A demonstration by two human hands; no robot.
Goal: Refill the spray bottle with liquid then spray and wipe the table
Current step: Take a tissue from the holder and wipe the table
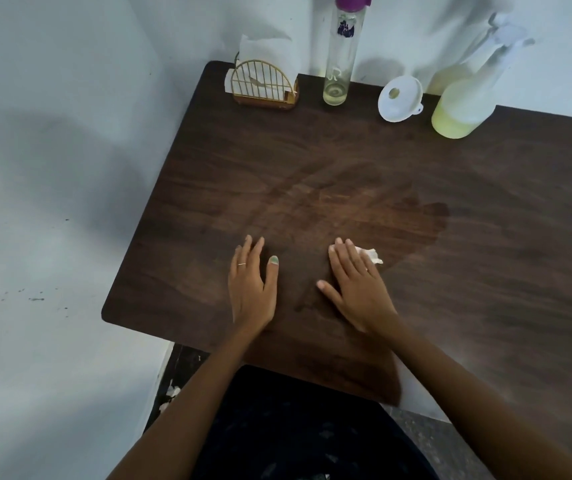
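Note:
A dark wooden table [450, 271] carries a wet, smeared patch across its middle. My right hand [357, 285] lies flat with straight fingers, pressing a crumpled white tissue [372, 255] onto the table; most of the tissue is hidden under the fingers. My left hand [251, 285] rests flat and empty on the wood a little to the left. The spray bottle [464, 102], frosted with a white trigger head and pale yellow liquid in its lower part, stands at the back right. A tall clear bottle [340, 64] with a purple cap stands at the back, nearly empty.
A white funnel [400, 98] lies between the two bottles. A gold wire napkin holder [263, 86] with white tissues stands at the back left corner. White walls close in at the left and the back. The table's left and near edges are close to my hands.

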